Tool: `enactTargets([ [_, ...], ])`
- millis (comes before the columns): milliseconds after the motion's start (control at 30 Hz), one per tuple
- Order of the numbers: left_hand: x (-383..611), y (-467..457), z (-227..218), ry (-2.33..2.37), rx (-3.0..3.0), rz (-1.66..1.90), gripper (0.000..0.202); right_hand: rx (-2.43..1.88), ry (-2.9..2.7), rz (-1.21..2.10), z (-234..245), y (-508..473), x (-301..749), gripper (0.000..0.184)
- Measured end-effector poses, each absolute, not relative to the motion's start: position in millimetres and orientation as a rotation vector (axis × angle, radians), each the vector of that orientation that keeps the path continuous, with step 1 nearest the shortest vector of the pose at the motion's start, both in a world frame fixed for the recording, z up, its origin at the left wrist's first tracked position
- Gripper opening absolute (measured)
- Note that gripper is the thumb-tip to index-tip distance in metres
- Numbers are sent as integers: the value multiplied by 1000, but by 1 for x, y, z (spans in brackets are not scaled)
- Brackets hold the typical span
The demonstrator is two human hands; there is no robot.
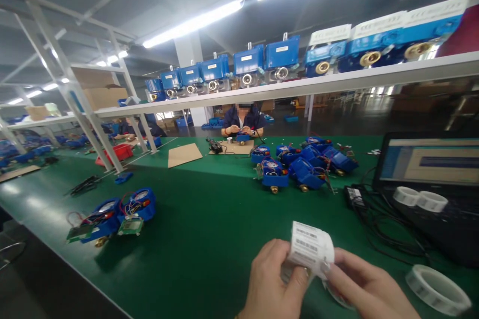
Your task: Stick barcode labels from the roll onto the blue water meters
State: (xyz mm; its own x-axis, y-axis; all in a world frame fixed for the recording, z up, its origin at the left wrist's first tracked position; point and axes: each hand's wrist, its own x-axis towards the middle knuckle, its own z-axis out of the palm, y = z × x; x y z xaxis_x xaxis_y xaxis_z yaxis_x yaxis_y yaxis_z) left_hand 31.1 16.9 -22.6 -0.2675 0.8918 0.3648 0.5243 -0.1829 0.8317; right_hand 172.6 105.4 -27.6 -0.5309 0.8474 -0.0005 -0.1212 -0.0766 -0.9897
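Between my two hands is a roll of white barcode labels (310,245), its printed strip curving up toward me. My left hand (275,279) pinches the strip's left edge with thumb and fingers. On the roll's right side, my right hand (364,281) grips it with the thumb pressed against the paper. The lower part of the roll is partly hidden by my fingers. Another label roll (437,291) lies on the green table (209,249) to the right of my right hand.
A laptop (430,159) at the right carries two small label rolls (421,199), with black cables (381,229) beside it. Blue meter housings with wires stand mid-table (275,174) and at left (136,204). Ahead are a shelf of meters (239,93) and a seated person (243,119).
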Motion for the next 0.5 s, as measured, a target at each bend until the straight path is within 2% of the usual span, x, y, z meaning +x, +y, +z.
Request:
enactTargets([
  [67,32,16,-22,1712,1650,1406,20,-781,-1339,1776,-29,103,170,39],
  [133,33,16,-22,1733,1699,1326,19,-730,-1281,1799,-30,101,168,41],
  [233,32,17,-23,1833,1753,1215,14,-667,-1457,1716,-26,100,166,36],
  [367,30,17,-24,1976,1829,1090,17,-662,-1610,1599,-24,100,169,29],
  [500,32,15,-24,1943,1790,1134,30,-844,-1454,1808,-45,107,183,40],
])
